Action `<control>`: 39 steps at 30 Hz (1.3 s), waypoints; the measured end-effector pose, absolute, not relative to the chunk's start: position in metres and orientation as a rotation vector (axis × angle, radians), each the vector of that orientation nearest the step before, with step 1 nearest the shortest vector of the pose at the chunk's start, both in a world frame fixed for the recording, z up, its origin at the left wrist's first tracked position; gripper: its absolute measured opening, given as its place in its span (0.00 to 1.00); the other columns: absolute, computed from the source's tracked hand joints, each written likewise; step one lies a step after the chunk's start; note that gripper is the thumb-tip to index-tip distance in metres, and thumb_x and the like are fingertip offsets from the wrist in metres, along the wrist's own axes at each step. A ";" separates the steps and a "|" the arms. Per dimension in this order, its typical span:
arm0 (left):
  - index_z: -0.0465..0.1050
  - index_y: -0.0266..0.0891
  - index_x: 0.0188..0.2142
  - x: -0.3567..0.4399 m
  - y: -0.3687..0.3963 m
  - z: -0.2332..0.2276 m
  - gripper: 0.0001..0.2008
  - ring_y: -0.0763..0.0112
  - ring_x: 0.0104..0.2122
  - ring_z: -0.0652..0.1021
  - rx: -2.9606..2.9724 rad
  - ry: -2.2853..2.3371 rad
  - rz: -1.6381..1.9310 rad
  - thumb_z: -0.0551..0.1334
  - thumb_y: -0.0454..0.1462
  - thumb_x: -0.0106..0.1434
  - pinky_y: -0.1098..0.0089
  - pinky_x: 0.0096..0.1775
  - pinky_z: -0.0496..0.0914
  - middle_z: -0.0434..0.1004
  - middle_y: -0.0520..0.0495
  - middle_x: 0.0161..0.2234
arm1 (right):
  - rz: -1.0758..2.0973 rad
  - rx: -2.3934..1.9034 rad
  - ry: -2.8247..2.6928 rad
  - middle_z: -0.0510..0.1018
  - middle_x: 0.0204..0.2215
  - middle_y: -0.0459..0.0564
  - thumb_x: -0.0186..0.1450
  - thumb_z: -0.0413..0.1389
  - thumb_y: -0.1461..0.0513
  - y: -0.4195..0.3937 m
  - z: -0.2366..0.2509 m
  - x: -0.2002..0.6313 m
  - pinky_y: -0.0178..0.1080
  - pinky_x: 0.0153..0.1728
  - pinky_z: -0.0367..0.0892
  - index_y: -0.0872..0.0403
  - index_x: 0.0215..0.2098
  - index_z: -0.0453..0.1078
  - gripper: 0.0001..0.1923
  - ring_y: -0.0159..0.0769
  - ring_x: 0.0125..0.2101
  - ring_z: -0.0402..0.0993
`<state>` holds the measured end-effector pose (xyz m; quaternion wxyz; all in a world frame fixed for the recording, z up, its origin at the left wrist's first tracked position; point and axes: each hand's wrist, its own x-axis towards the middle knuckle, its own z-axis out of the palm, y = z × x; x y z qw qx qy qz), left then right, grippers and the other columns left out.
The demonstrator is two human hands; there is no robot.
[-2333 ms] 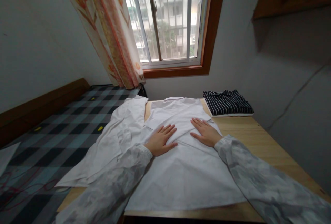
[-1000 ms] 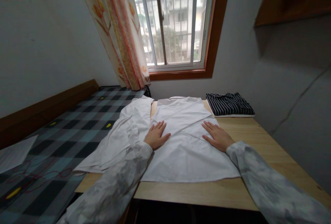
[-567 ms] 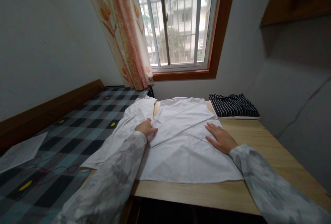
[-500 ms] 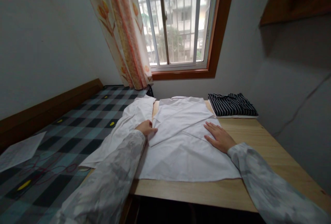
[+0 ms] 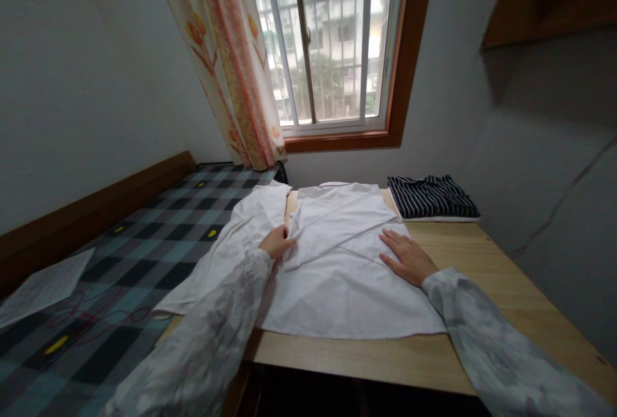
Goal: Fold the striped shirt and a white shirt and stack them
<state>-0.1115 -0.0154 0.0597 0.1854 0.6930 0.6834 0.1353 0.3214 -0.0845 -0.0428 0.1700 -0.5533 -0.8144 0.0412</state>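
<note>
A white shirt [image 5: 347, 275] lies spread flat on the wooden surface [image 5: 486, 275], its long axis running away from the person: the collar end points toward the window [image 5: 332, 38] and the straight hem lies near the front edge of the surface. One sleeve is folded across the chest in a slanting band that runs from the left side up toward the right shoulder. The other sleeve [image 5: 236, 243] spills off the left edge of the surface and drapes down onto the bed [image 5: 120, 256], which has a dark and pale checked cover.

The left hand [image 5: 277, 242] sits at the left edge of the shirt body, fingers curled and closed on a fold of the white cloth where the draped sleeve meets the body. The right hand [image 5: 407, 256] lies flat and wide on the right side of the shirt, palm down, fingers stretched toward the window, gripping nothing. Both arms wear pale mottled sleeves.

A folded dark striped garment [image 5: 431, 197] rests at the far right corner of the surface, just beside the shirt's shoulder. A patterned orange and cream curtain [image 5: 231, 57] hangs at the left of the window. A sheet of paper [image 5: 43, 285] lies on the bed, well apart from the shirt.
</note>
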 end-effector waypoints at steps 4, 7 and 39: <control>0.70 0.43 0.40 -0.077 -0.013 0.064 0.09 0.63 0.38 0.80 2.088 1.808 0.404 0.67 0.37 0.62 0.68 0.41 0.72 0.80 0.51 0.35 | 0.134 -1.581 -2.325 0.60 0.78 0.60 0.78 0.48 0.48 -0.085 -0.040 0.320 0.60 0.75 0.56 0.54 0.77 0.63 0.35 0.51 0.77 0.56; 0.72 0.42 0.44 -0.044 -0.010 0.064 0.11 0.61 0.40 0.82 2.142 1.710 0.356 0.66 0.35 0.62 0.66 0.43 0.74 0.82 0.47 0.39 | 0.144 -1.594 -2.321 0.59 0.78 0.60 0.78 0.48 0.48 -0.086 -0.037 0.319 0.60 0.75 0.55 0.55 0.77 0.62 0.35 0.51 0.77 0.56; 0.76 0.40 0.32 -0.066 -0.085 0.029 0.26 0.68 0.30 0.71 2.413 1.020 0.448 0.72 0.60 0.64 0.67 0.34 0.62 0.71 0.51 0.28 | 0.689 -1.613 -2.138 0.88 0.45 0.56 0.75 0.57 0.49 0.002 0.021 0.262 0.40 0.48 0.74 0.55 0.51 0.82 0.21 0.45 0.45 0.84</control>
